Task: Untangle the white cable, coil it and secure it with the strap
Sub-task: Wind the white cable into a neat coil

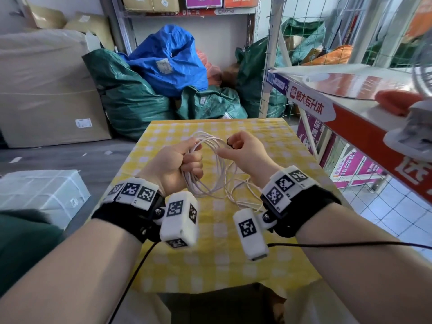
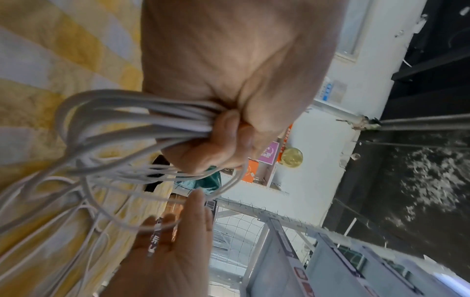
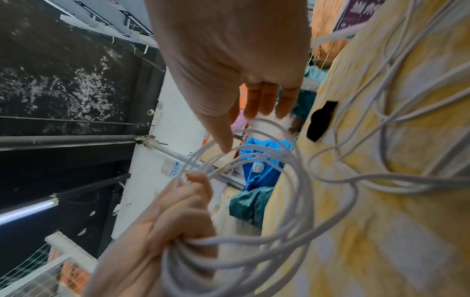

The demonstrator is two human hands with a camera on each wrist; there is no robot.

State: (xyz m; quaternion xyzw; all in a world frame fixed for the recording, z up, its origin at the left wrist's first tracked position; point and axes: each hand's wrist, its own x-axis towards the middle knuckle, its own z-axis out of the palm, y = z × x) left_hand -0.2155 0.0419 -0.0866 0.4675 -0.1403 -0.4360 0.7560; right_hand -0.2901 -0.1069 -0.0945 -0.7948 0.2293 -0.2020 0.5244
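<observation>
Head view: bright, even daylight; no hard shadows on the yellow checked cloth (image 1: 233, 265). Strongest light at the right, where the shelf top (image 1: 350, 83) shows pale glare. Wide-angle bending at the edges; forearms loom large and soft at the bottom.

Left wrist view: left hand (image 2: 229, 80) close and slightly soft; white cable (image 2: 127, 112) smeared by motion blur; dark, grainy area at right.

Right wrist view: right hand (image 3: 229, 60) blurred, near cable loops out of focus; lit tube (image 3: 25, 213) glows at left edge against noisy dark.
</observation>
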